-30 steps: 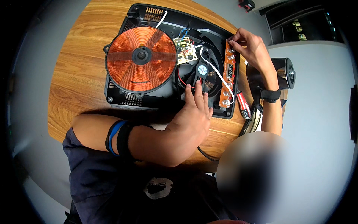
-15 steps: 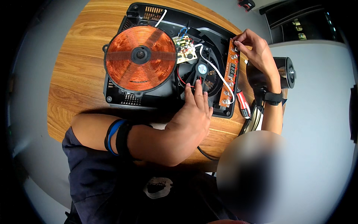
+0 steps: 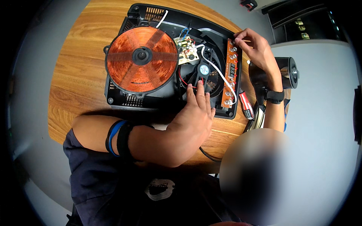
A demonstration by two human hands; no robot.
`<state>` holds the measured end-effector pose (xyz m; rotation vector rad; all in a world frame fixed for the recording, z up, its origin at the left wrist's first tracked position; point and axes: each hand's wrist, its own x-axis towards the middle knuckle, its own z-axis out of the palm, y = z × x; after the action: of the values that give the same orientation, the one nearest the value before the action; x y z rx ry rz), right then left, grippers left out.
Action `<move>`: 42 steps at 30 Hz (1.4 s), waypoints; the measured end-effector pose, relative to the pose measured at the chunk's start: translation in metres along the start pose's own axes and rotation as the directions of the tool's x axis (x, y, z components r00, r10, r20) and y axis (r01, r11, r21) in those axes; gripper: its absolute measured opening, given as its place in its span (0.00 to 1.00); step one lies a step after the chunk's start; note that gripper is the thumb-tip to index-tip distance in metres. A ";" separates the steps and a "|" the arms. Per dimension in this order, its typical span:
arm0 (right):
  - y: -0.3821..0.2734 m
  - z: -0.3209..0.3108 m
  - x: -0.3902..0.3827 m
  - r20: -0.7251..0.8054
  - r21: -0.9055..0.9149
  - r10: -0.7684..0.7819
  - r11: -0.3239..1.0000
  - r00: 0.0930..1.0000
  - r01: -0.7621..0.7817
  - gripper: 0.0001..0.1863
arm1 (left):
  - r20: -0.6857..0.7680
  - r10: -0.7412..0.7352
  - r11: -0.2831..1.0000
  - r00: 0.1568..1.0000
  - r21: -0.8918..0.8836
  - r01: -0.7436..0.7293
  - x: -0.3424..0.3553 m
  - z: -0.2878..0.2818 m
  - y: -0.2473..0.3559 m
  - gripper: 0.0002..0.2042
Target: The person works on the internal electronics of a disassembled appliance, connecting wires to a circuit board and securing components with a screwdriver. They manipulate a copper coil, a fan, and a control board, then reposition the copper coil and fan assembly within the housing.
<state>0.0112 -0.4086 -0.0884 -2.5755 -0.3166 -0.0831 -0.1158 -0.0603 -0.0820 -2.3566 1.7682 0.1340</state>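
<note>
An open black appliance housing (image 3: 117, 101) holds a copper coil (image 3: 129, 67), a pale circuit board (image 3: 188, 51), a fan (image 3: 213, 86) with red wire, and an orange control board (image 3: 230, 67) along its right side, linked by a white ribbon cable (image 3: 217, 67). The fingers of my left hand (image 3: 195, 115) are spread and rest at the fan's lower part. My right hand (image 3: 258, 52) pinches at the upper end of the orange board; its fingertips partly cover what they grip.
The housing rests on a wooden table (image 3: 69, 64). A red-handled tool (image 3: 246, 105) lies right of it, beside a black cylindrical object (image 3: 287, 73). A dark cable (image 3: 210, 156) runs near the front edge. A blurred round patch covers the lower right.
My right hand and the orange board's upper end shifted slightly right, then back left. My left hand has stayed in place.
</note>
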 end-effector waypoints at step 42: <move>-0.053 -0.011 -0.135 -0.110 0.345 -0.049 0.935 0.993 0.085 0.15 | -0.386 0.032 0.784 0.922 -0.562 -0.263 0.090 -0.043 -0.088 0.19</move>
<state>-0.1327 -0.3990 -0.0685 -2.1996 -0.3477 -0.1649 -0.0076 -0.1303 -0.0478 -2.8057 2.3851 0.3694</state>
